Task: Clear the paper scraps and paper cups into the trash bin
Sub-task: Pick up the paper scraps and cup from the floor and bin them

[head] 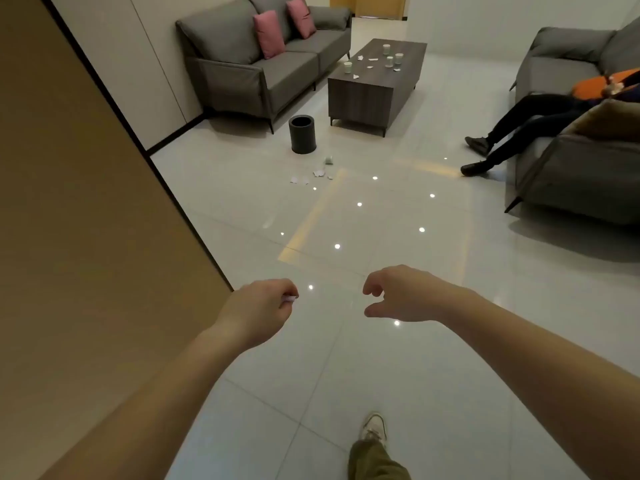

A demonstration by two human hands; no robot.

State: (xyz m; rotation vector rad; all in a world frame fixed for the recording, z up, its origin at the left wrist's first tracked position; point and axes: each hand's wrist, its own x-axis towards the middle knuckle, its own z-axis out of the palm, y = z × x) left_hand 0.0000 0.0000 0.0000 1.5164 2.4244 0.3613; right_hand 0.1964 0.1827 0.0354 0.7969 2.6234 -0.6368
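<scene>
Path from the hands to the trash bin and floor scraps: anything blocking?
Nothing visible. Bare tiled floor runs from the left hand and right hand to the floor scraps and trash bin. The coffee table stands beyond.

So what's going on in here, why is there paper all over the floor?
Someone is tidying up. Their left hand pinches a small white paper bit, and their right hand is loose and holds nothing. Ahead, paper scraps and a paper cup lie on the floor near the black trash bin. More cups and scraps sit on the coffee table. Nearly everything still needs clearing.
</scene>
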